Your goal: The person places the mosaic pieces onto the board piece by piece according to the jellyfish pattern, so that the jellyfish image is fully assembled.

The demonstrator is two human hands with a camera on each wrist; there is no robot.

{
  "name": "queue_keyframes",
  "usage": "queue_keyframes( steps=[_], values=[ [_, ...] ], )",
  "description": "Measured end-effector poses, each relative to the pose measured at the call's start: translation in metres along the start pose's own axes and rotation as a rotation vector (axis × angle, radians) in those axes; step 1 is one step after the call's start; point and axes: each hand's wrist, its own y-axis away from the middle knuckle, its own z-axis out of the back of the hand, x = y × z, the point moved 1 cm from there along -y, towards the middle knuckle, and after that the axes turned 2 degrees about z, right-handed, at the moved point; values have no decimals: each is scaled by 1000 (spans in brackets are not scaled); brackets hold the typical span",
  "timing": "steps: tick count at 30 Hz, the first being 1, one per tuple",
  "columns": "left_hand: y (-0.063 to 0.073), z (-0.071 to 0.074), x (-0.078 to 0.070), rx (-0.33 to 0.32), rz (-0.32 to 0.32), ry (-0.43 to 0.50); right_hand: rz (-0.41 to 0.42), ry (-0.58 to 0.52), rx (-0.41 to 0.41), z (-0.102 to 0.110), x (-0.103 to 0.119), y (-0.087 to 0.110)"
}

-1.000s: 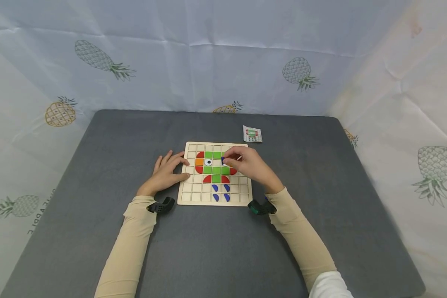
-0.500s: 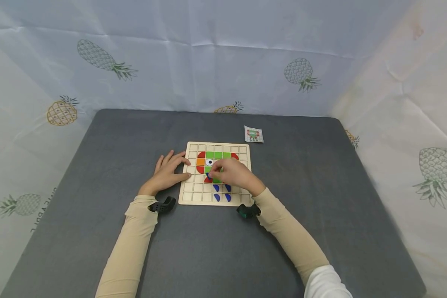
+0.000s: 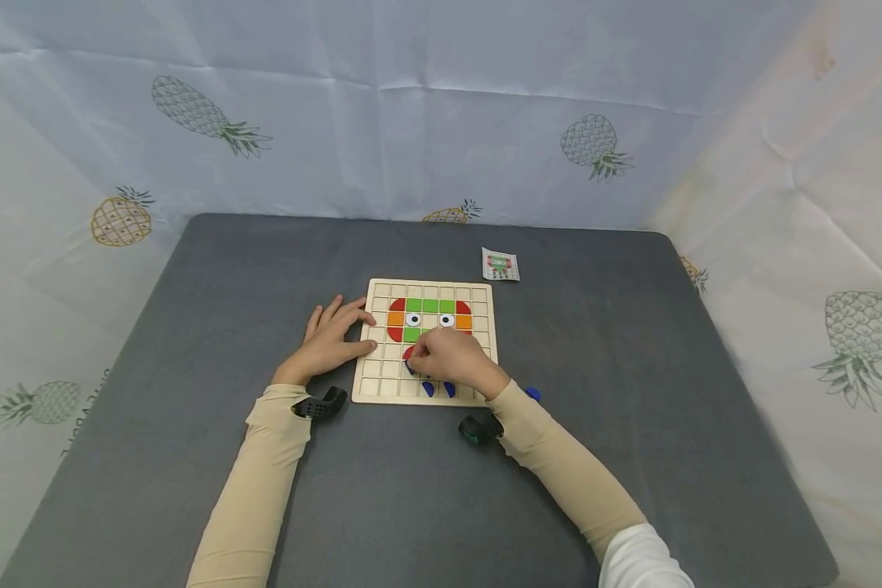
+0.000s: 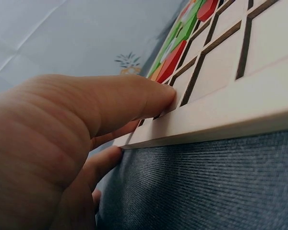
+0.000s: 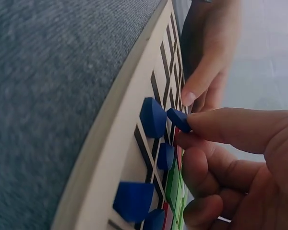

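A wooden grid board (image 3: 371, 390) lies flat with a pattern of red, green, orange, eye and blue tiles in its squares. My left hand (image 3: 326, 339) rests at the board's left edge, fingers spread; in the left wrist view its thumb (image 4: 149, 96) touches the rim. Over the lower left of the pattern, my right hand (image 3: 454, 358) pinches a small blue half-round tile (image 5: 179, 120) between thumb and finger, tilted just above the grid. Several blue tiles (image 5: 153, 118) sit in squares close by. The right hand hides part of the pattern in the head view.
A small printed card (image 3: 500, 265) with a similar picture lies beyond the board's upper right corner. Another blue piece (image 3: 532, 394) lies on the dark grey table (image 3: 632, 367) beside the right sleeve. A pineapple-print cloth (image 3: 382, 147) hangs behind.
My right hand has come from the right eye tile down and left to the lower grid, carrying the blue tile. Both eye tiles are now uncovered. The left hand stays put.
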Motion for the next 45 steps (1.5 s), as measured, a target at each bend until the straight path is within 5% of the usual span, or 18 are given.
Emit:
queue_keyframes(
  steps=[15,21,32,45],
  values=[
    [-1,-2,0,0,3,7,-64,49,-3,-5,7,3],
    [0,-2,0,2,11,6,-86,-51,-77,6,0,12],
    [-1,-2,-2,-3,16,19,-68,-187,-212,59,-29,47],
    [0,-2,-1,3,9,37,-65,-128,-197,81,-71,97]
  ],
)
